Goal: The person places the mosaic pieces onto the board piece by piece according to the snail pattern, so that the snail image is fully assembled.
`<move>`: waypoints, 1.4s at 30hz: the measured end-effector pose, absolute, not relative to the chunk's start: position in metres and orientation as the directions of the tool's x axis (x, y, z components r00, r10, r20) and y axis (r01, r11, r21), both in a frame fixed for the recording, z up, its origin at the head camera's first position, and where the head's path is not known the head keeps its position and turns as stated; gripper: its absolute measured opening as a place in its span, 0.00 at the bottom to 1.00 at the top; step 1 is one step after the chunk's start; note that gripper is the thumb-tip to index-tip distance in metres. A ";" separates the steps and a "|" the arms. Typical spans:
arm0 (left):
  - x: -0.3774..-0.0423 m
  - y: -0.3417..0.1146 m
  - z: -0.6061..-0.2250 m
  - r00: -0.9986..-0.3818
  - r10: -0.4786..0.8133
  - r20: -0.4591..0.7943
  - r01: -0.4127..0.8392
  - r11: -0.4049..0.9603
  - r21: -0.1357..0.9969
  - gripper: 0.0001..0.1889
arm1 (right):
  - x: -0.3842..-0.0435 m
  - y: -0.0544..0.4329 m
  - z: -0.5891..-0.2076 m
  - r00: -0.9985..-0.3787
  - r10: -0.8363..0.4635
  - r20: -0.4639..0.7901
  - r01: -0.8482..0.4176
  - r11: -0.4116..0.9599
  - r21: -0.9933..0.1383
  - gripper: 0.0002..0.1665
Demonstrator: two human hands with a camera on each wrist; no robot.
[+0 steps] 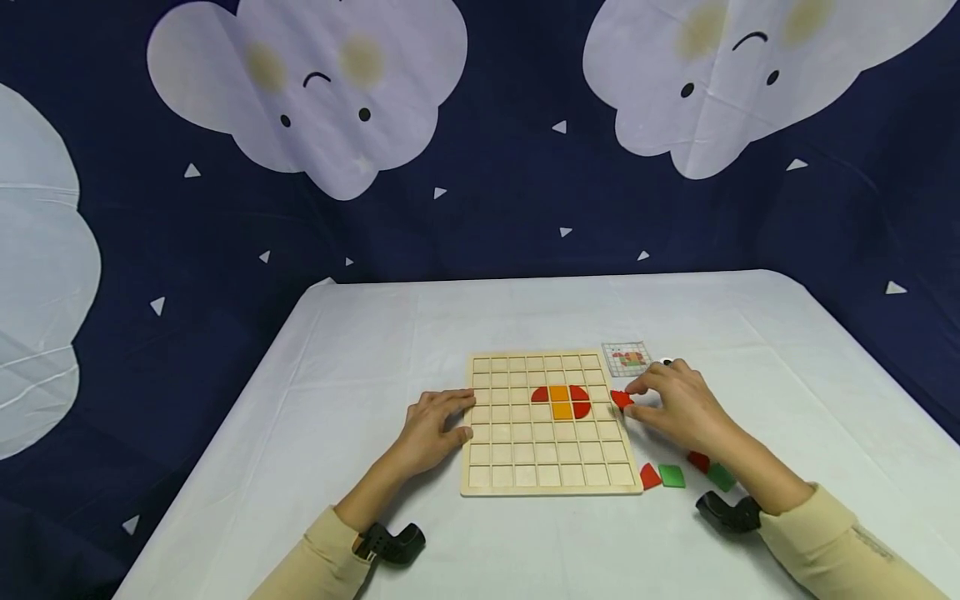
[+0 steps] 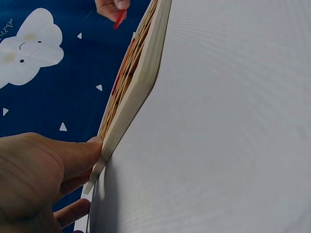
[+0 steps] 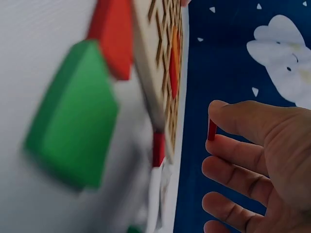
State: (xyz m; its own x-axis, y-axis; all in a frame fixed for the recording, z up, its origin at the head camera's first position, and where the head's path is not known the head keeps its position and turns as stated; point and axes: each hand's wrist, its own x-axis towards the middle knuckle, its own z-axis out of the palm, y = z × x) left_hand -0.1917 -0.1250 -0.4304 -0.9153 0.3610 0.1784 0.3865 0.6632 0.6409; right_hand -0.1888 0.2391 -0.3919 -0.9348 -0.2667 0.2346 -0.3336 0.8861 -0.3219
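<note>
A wooden grid board (image 1: 517, 479) lies flat, with red quarter pieces (image 1: 581, 410) and orange squares (image 1: 562, 410) set in its cells. My left hand (image 1: 433, 429) rests at the board's left edge, thumb and fingertips touching the rim. Just beyond the right edge, my right hand (image 1: 681, 404) pinches a small red piece (image 3: 212, 130) between thumb and index finger, its other fingers spread. Another red piece (image 3: 158, 149) sits beside the board's edge in the right wrist view.
A pattern card (image 1: 628, 359) lies off the board's upper right corner, a small white-and-black thing (image 1: 666, 362) beside it. Near the lower right corner lie a red piece (image 1: 649, 476) and a green square (image 1: 671, 476). Under the right forearm are another red piece (image 1: 698, 461) and green piece (image 1: 722, 477).
</note>
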 end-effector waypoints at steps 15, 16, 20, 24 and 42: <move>-0.192 -0.125 -0.432 -0.914 0.361 0.183 0.389 0.659 0.644 0.23 | -0.203 0.194 -0.385 -0.893 -0.360 0.271 -0.440 0.830 -0.344 0.14; -0.192 -0.125 -0.432 -0.914 0.361 0.183 0.389 0.659 0.644 0.23 | -0.204 0.191 -0.386 -0.891 -0.366 0.270 -0.444 0.828 -0.341 0.14; -0.192 -0.125 -0.431 -0.915 0.360 0.182 0.387 0.660 0.644 0.23 | -0.207 0.181 -0.386 -0.881 -0.389 0.270 -0.464 0.823 -0.328 0.14; -0.191 -0.125 -0.431 -0.916 0.359 0.181 0.386 0.661 0.644 0.23 | -0.210 0.172 -0.389 -0.870 -0.415 0.266 -0.485 0.816 -0.313 0.13; -0.191 -0.126 -0.430 -0.917 0.359 0.173 0.379 0.653 0.656 0.23 | -0.214 0.148 -0.398 -0.866 -0.468 0.177 -0.501 0.808 -0.310 0.12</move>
